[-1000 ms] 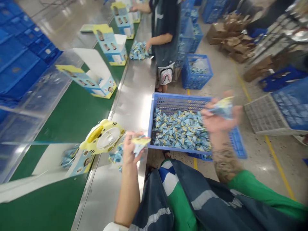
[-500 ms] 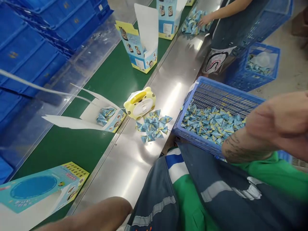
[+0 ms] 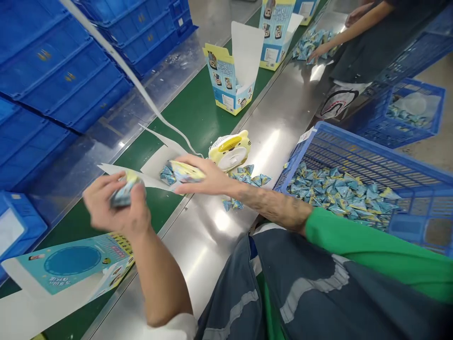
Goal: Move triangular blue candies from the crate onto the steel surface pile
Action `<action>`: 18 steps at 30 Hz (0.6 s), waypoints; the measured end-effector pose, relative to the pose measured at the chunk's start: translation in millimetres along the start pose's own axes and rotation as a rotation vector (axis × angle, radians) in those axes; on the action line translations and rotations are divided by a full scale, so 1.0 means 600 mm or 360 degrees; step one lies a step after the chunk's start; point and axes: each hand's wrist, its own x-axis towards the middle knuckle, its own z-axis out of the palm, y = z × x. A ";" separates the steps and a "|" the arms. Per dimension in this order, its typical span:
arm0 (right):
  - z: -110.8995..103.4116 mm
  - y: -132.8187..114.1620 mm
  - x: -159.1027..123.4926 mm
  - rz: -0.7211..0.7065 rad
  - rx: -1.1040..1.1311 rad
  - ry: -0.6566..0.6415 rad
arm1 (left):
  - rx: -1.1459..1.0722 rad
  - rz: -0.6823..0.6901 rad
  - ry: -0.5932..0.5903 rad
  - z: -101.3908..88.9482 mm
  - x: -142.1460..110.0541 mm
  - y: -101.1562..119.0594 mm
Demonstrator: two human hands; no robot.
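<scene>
Where my right hand [image 3: 212,178] stretches across the metal tabletop [image 3: 198,264], it pinches a yellow-and-blue packet [image 3: 187,173] at the open box [image 3: 160,158], with more packets [image 3: 167,175] inside. Left of it, my left hand [image 3: 113,208] grasps a second packet [image 3: 127,190] (too blurred for me to count further). Just beyond the right wrist sits a yellow fan [image 3: 231,151]; loose packets [image 3: 260,180] lie beside that forearm, and a blue crate [image 3: 354,148] stands farther right.
</scene>
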 end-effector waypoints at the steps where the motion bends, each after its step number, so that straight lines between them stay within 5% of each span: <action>1: 0.022 0.027 0.017 0.0151 -0.0218 -0.0069 | 0.0347 0.0074 -0.0178 0.014 0.023 -0.020; 3: 0.035 0.071 0.005 0.0337 -0.0560 -0.0205 | 0.0929 -0.0037 -0.0796 0.021 0.037 -0.057; 5: -0.006 0.104 -0.067 0.0424 -0.0692 -0.0300 | 0.1094 -0.0293 -0.1313 0.009 -0.001 -0.085; 7: -0.098 0.135 -0.179 0.0604 -0.0730 -0.0240 | 0.1039 -0.0436 -0.1503 -0.003 -0.085 -0.102; 9: -0.217 0.169 -0.303 0.1023 -0.0809 0.0100 | 0.0923 -0.0714 -0.1593 0.001 -0.197 -0.110; 11: -0.331 0.205 -0.423 0.1482 -0.1029 0.0466 | 0.0874 -0.0830 -0.1884 0.024 -0.312 -0.109; 13: -0.416 0.245 -0.531 0.1828 -0.1157 0.0612 | 0.0751 -0.0911 -0.2289 0.063 -0.412 -0.102; 15: -0.465 0.292 -0.622 0.2083 -0.1191 0.0604 | 0.0639 -0.0956 -0.2594 0.108 -0.486 -0.090; 18: -0.485 0.377 -0.713 0.2276 -0.1155 0.0510 | 0.0578 -0.1021 -0.2737 0.170 -0.551 -0.064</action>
